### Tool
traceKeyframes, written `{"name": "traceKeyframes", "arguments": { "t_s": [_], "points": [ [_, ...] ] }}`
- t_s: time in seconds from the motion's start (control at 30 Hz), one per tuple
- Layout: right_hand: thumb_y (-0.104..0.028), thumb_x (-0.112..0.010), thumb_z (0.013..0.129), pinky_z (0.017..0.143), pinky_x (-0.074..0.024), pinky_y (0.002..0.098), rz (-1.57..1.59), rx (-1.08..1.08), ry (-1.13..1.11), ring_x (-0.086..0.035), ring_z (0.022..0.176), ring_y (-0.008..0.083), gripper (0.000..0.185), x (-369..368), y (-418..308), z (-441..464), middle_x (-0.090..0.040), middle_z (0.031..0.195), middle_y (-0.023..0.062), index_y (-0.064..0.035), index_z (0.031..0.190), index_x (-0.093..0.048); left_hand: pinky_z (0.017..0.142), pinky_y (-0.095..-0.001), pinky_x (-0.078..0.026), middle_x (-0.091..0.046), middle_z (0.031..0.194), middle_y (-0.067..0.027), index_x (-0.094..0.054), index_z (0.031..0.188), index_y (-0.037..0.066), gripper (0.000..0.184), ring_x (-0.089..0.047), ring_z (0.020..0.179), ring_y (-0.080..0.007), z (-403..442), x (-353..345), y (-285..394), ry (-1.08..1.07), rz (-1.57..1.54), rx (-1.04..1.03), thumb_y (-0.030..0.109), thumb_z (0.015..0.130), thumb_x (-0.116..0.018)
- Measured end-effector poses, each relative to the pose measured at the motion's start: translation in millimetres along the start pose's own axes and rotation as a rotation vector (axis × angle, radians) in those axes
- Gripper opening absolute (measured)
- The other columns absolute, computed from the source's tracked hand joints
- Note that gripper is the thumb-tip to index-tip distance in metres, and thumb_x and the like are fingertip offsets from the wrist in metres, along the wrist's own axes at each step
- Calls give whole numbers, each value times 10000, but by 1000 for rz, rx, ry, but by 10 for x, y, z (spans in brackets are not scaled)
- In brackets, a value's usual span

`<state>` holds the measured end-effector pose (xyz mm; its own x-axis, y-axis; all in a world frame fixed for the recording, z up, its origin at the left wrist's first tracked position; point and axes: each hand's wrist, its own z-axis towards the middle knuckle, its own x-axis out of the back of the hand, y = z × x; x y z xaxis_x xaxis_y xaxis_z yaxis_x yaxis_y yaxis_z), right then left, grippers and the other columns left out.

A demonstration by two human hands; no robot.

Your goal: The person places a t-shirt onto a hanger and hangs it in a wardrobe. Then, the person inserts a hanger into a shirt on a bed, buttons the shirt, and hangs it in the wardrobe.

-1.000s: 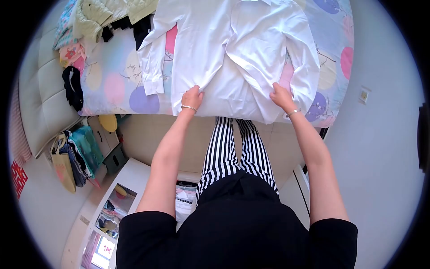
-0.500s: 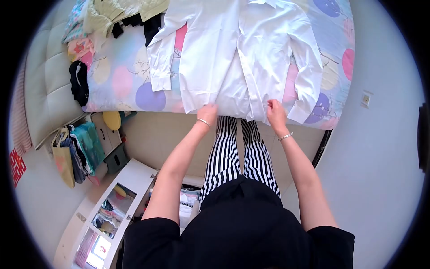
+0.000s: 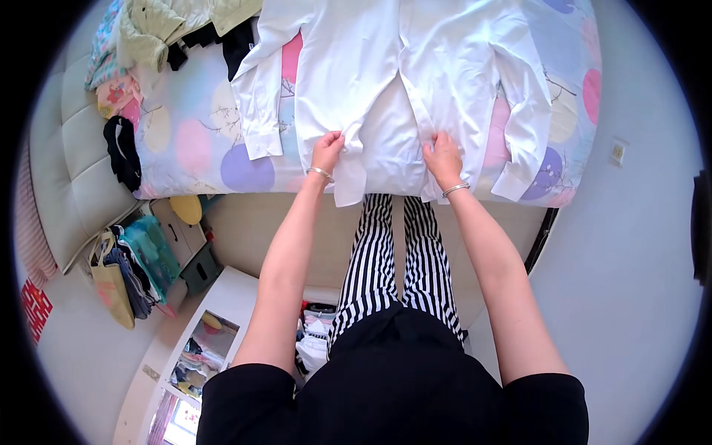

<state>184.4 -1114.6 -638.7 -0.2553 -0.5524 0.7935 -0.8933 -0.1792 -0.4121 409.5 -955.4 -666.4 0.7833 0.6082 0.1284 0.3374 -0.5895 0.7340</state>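
A white long-sleeved shirt (image 3: 348, 70) lies spread on the bed, its front parted in the middle and its sleeves out to either side. My left hand (image 3: 327, 153) is closed on the left front panel, which bunches around the fingers, with the lower corner hanging at the bed's edge. On the other front edge, my right hand (image 3: 443, 158) pinches the cloth near the hem. Between the hands the inside of the shirt's back shows. A silver bangle circles each wrist. The top of the shirt runs out of view.
Under the shirt is a bed (image 3: 196, 141) with a dotted sheet. A cream jacket (image 3: 152, 37) and a black garment (image 3: 122, 152) lie at its left, beside a padded headboard (image 3: 74, 141). Hanging bags (image 3: 111, 289) and a white cabinet (image 3: 230, 297) stand lower left; a wall is on the right.
Both hands have moved up over the bed with the shirt's front panels. The panels are drawn apart, widening the gap between them. The view has shifted slightly.
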Motion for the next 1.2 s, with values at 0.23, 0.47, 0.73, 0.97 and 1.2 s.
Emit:
{"name": "traceKeyframes", "arguments": {
  "t_s": [0.23, 0.47, 0.73, 0.97, 1.2],
  "points": [
    [-359, -624, 739, 759, -462, 439, -158, 27, 59, -573, 875, 339, 408, 60, -220, 131, -572, 955, 168, -24, 943, -512, 721, -292, -465, -605, 833, -100, -574, 946, 11, 172, -590, 760, -208, -80, -113, 265, 328, 784, -498, 60, 781, -586],
    [-319, -540, 791, 709, -467, 433, -28, -43, -4, -585, 800, 352, 294, 33, -126, 345, -590, 877, 170, -29, 836, -549, 724, -351, -467, -576, 835, -96, -593, 917, 53, 168, -578, 759, -257, 131, -652, 329, 362, 630, -562, 104, 759, -617],
    [-232, -554, 810, 575, -427, 343, 420, 45, 13, -557, 608, 233, 201, 157, 53, 231, -592, 668, 105, -53, 870, -623, 707, -377, -462, -609, 819, -121, -597, 822, 65, 130, -585, 782, -283, 369, -633, 386, 261, 766, -351, 170, 753, -627],
    [-211, -602, 780, 494, -391, 294, 616, 74, -104, -491, 486, 147, 180, 266, -263, 164, -552, 551, 51, -49, 850, -633, 647, -362, -473, -630, 736, -118, -598, 795, 40, 116, -604, 699, -288, 166, -702, 526, 99, 752, -448, 149, 762, -621],
    [-208, -609, 719, 613, -464, 286, 566, 95, -106, -589, 623, 173, 204, 283, -490, 43, -627, 681, 86, -23, 801, -630, 626, -317, -484, -643, 734, -117, -608, 810, 17, 119, -617, 659, -229, -275, -975, 814, 21, 597, -414, 123, 758, -626]
  ]
}}
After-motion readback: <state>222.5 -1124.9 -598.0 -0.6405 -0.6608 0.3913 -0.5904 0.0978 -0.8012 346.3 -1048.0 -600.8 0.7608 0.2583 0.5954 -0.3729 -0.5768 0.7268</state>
